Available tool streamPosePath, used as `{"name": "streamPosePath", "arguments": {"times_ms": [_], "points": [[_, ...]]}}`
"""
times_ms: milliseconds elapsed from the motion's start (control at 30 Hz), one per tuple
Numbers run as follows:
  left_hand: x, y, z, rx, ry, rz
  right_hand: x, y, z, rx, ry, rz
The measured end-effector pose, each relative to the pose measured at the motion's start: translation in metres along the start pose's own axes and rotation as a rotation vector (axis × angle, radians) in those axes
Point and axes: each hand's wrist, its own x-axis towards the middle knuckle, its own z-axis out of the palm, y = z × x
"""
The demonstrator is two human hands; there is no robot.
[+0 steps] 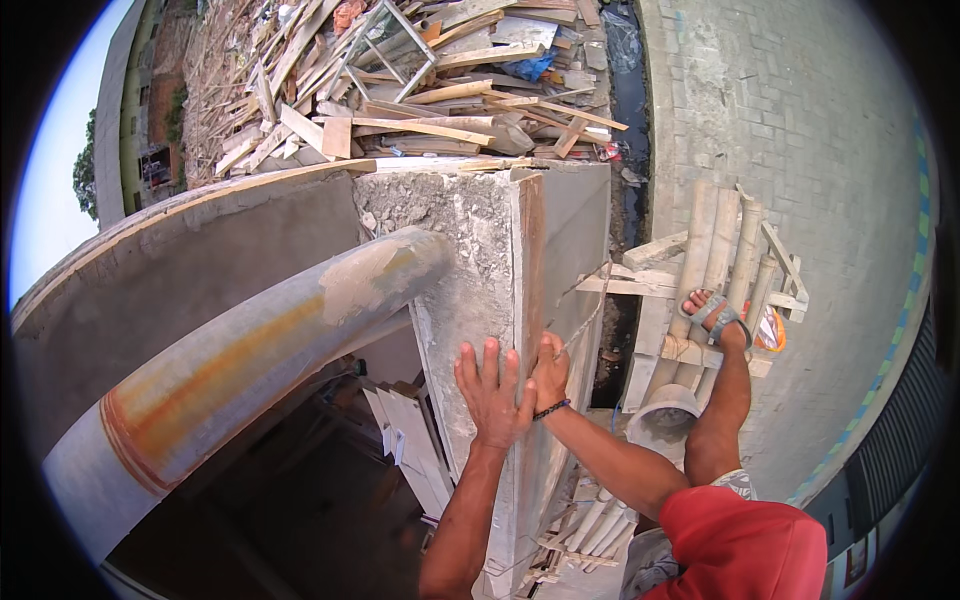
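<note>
My left hand (488,398) lies open, fingers spread, on the rough grey concrete ledge (470,225). Against its thumb side is my right hand (549,375), a dark beaded bracelet at its wrist. That hand is closed over the edge of a wooden board (530,240) running along the concrete's right side; its fingertips are partly hidden. A thin twisted wire (583,322) hangs by the board's outer face, close to my right fingers. I cannot make out whether they touch it.
A large stained pipe (240,350) meets the concrete at left, above a dark opening. Scrap wood (440,90) is heaped beyond. At right, my sandalled foot (717,318) stands on a bamboo platform (722,235) beside a bucket (665,415), above paving (780,130) and a narrow drain (628,110).
</note>
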Motion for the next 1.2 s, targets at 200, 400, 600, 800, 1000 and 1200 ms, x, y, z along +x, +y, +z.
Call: {"name": "streamPosePath", "arguments": {"times_ms": [200, 400, 600, 800, 1000, 1200], "points": [[0.000, -0.002, 0.001, 0.022, -0.009, 0.019, 0.003, 0.004, 0.003, -0.052, 0.053, -0.042], [-0.001, 0.000, 0.000, 0.015, -0.015, -0.014, -0.001, -0.013, 0.006, 0.013, 0.060, 0.003], [-0.001, 0.002, 0.001, 0.015, -0.019, -0.043, -0.005, -0.032, 0.009, -0.017, 0.078, 0.010], [0.002, 0.004, 0.000, 0.032, -0.004, -0.035, 0.001, -0.027, 0.012, -0.014, 0.111, 0.021], [0.002, 0.005, 0.002, 0.051, -0.025, -0.072, 0.006, -0.020, 0.010, -0.124, 0.148, 0.047], [0.003, 0.006, 0.001, 0.060, 0.006, -0.058, 0.003, -0.025, 0.011, -0.088, 0.128, 0.061]]}}
